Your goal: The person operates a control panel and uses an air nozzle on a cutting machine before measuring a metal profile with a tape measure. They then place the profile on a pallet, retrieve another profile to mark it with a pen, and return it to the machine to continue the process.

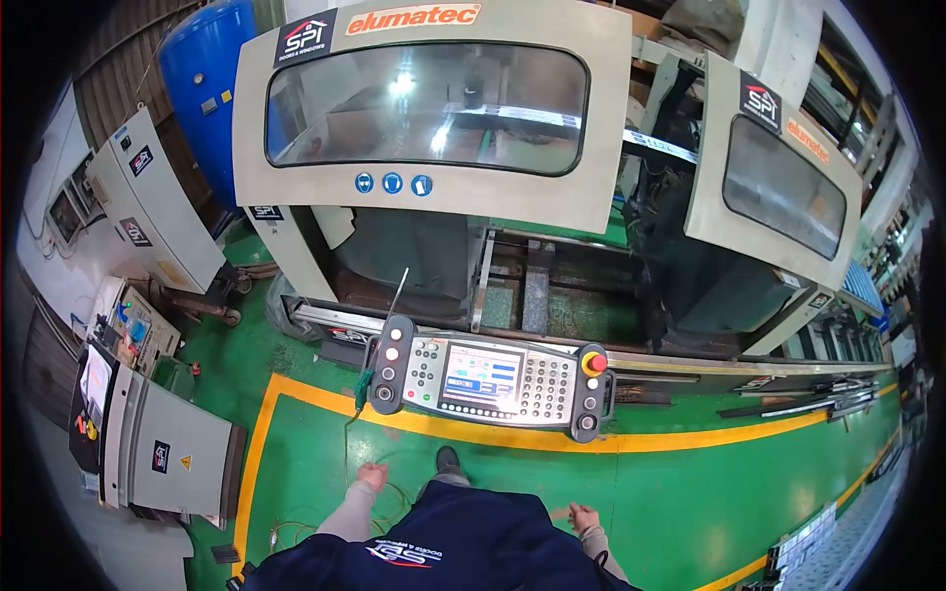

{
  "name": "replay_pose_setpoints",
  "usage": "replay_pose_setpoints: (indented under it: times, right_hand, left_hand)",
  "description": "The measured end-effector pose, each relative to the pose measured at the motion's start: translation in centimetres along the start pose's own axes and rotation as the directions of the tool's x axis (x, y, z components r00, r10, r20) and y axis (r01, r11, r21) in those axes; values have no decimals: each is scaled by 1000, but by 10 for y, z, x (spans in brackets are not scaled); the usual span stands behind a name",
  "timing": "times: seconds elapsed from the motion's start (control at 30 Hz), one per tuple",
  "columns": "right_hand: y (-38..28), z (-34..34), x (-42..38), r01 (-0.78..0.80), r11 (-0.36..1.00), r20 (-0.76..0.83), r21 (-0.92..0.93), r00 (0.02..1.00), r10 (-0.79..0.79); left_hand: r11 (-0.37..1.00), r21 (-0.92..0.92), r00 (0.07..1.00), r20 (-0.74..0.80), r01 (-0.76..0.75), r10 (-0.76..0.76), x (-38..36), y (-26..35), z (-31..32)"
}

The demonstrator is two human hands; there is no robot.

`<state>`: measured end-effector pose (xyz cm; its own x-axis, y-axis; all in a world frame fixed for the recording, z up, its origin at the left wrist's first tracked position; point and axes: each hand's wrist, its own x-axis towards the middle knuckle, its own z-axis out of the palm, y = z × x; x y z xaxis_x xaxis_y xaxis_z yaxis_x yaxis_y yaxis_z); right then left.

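My left hand (pixel 371 477) hangs low in front of my body, fingers loosely bent and small in view, with no object visible in it. A thin yellowish hose or cable (pixel 399 497) lies on the floor near it. To the right, my right hand (pixel 583 518) is held low beside my dark shirt, fingers partly bent and apart, with nothing recognisable in it. Both hands are away from the control panel (pixel 483 379), which has a lit screen, buttons and a red emergency stop button (pixel 595 362). A green-handled air gun (pixel 366 379) hangs at the panel's left side.
Beyond the panel stands an elumatec machine with a large windowed hood (pixel 429 118) and a second hood (pixel 778 177) at right. A grey cabinet (pixel 177 463) is at left, near a blue tank (pixel 202 89). A yellow line (pixel 473 430) crosses the green floor. Metal profiles (pixel 818 402) lie right.
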<state>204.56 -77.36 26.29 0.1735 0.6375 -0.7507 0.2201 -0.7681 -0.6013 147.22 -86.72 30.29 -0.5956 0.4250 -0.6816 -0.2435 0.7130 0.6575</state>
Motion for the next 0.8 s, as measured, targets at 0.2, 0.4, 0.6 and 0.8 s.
replay_pose_setpoints:
  times: [0.2, 0.4, 0.6, 0.8]
  right_hand:
    - [27, -2, -17, -61, 998, 7, -16, 998, 61]
    - [33, -2, -4, -22, 996, 12, 84, 1000, 21]
    - [-9, 4, -13, 4, 1000, 3, -31, 1000, -4]
    - [-44, 24, -39, 105, 991, -16, -84, 994, -107]
  left_hand:
    - [986, 77, 989, -3, 149, -149, -11, -25, -10]
    - [983, 170, 996, -62, 70, -61, 5, -30, -17]
    - [939, 317, 867, -420, -136, 268, -12, 65, 1]
    - [594, 610, 626, -198, -523, 754, 13, 161, 2]
